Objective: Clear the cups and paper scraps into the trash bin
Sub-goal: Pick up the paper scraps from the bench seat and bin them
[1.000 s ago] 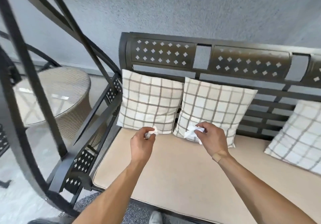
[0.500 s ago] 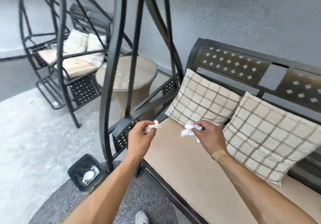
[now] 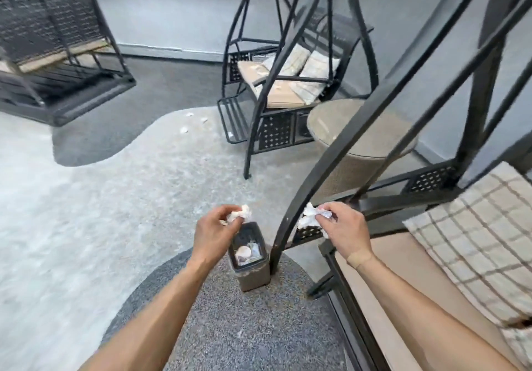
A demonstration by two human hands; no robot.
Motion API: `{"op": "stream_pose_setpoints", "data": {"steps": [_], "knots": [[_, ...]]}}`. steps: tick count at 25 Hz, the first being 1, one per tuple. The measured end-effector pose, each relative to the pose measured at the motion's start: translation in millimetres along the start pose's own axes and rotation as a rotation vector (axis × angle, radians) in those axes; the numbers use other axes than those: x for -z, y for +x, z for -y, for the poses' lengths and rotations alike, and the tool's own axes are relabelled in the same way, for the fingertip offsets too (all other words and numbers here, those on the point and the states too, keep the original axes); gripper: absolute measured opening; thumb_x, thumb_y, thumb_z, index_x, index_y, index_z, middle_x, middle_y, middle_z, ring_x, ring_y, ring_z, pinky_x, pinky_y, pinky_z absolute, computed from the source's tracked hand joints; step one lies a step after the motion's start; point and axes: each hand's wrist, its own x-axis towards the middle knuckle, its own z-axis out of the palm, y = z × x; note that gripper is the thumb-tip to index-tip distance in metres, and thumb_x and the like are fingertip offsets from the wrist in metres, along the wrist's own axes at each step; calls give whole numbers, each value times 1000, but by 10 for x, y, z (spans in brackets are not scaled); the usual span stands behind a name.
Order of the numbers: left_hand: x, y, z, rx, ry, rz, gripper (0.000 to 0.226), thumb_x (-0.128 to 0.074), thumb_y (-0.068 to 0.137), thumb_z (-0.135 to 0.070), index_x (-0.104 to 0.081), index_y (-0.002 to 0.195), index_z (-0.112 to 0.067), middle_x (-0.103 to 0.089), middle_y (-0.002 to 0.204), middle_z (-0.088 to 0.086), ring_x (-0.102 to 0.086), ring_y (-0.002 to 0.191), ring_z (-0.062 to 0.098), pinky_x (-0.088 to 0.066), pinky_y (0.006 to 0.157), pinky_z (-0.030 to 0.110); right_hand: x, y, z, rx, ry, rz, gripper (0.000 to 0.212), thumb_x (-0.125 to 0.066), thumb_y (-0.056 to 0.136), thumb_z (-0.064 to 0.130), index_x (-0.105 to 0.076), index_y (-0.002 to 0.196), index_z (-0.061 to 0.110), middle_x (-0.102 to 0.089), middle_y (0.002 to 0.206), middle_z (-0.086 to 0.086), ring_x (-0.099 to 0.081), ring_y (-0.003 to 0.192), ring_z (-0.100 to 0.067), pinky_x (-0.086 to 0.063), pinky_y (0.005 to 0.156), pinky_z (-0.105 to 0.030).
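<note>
The left hand (image 3: pixel 214 228) pinches a crumpled paper scrap (image 3: pixel 240 213) just over the far rim of the small trash bin (image 3: pixel 250 258). The right hand (image 3: pixel 344 231), fingers closed on a bigger white wad (image 3: pixel 307 217), sits at three o'clock from the bin, beyond the swing's curved frame bar (image 3: pixel 283 228). Best to let the left scrap fall first, then bring the right around that bar (not through it). The bin already holds scraps; whether a cup is among them is unclear. More bits lie on the floor (image 3: pixel 184 130) at eleven o'clock, blurred.

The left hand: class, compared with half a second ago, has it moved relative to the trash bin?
Yes. The left hand, its grip on a paper scrap, now hovers above the trash bin.
</note>
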Motion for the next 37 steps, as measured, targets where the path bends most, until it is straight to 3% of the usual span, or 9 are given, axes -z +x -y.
{"op": "stream_pose_setpoints", "data": {"steps": [5, 8, 14, 18, 21, 28, 31, 35, 37], "knots": [[707, 350, 593, 96, -40, -34, 19, -74, 82, -21, -72, 98, -31, -67, 98, -17, -64, 92, 7, -57, 83, 40, -734, 343, 490, 59, -15, 50, 8, -71, 81, 20, -71, 89, 18, -68, 85, 6, -59, 76, -13, -43, 69, -29], [918, 504, 853, 137, -47, -39, 19, -74, 82, -19, -72, 98, -30, -66, 100, -14, -64, 94, 10, -56, 86, 41, -1029, 482, 687, 72, -26, 95, 8, -72, 81, 20, -71, 89, 17, -69, 85, 6, -59, 74, -14, -46, 69, -30], [917, 873, 1083, 162, 49, -24, 15, -74, 82, -24, -71, 96, -28, -58, 103, -9, -57, 88, 8, -49, 75, 26, -1441, 792, 801, 79, -31, 147, 7, -73, 80, 20, -72, 88, 19, -67, 81, 12, -58, 70, -8, -39, 65, -23], [760, 1173, 1187, 208, 38, 21, 16, -74, 83, -25, -68, 94, -35, -59, 100, -11, -54, 76, 2, -46, 68, 22, -1695, 1098, 722, 31, -23, 184, 6, -74, 79, 23, -71, 85, 23, -68, 79, 12, -60, 71, -11, -46, 67, -29], [616, 1474, 1234, 252, 5, 22, 16, -74, 83, -25, -69, 95, -33, -61, 100, -10, -59, 79, 4, -47, 67, 19, -1874, 1425, 622, 23, -59, 202, 5, -74, 79, 28, -71, 83, 26, -62, 74, 14, -59, 73, -12, -45, 65, -30], [122, 2259, 1307, 359, 12, 89, 15, -72, 85, -26, -66, 96, -35, -65, 92, -8, -64, 75, 6, -46, 53, 12, -2170, 2209, 214, -34, -77, 287, 11, -73, 80, 31, -73, 91, 28, -67, 79, 4, -57, 71, -11, -40, 65, -26], [-84, 2461, 1367, 407, 31, 128, 17, -71, 86, -26, -62, 95, -38, -67, 94, -7, -65, 78, 7, -51, 61, 17, -2298, 2418, 54, -80, -44, 331, 14, -74, 80, 25, -74, 94, 23, -71, 81, 5, -58, 67, -9, -40, 66, -22], [-314, 2640, 1529, 443, 99, 174, 17, -68, 88, -24, -63, 104, -27, -64, 93, -11, -65, 84, 7, -58, 80, 32, -2523, 2543, -121, -181, -40, 415, 21, -72, 80, 22, -73, 99, 30, -66, 74, 10, -61, 57, -13, -35, 51, -7], [-416, 2671, 1660, 465, 121, 193, 19, -67, 89, -22, -63, 107, -23, -63, 96, -9, -65, 86, 9, -58, 82, 35, -2663, 2528, -219, -194, -55, 449, 26, -72, 79, 21, -73, 104, 27, -69, 77, 5, -58, 52, -7, -33, 51, -10]]}}
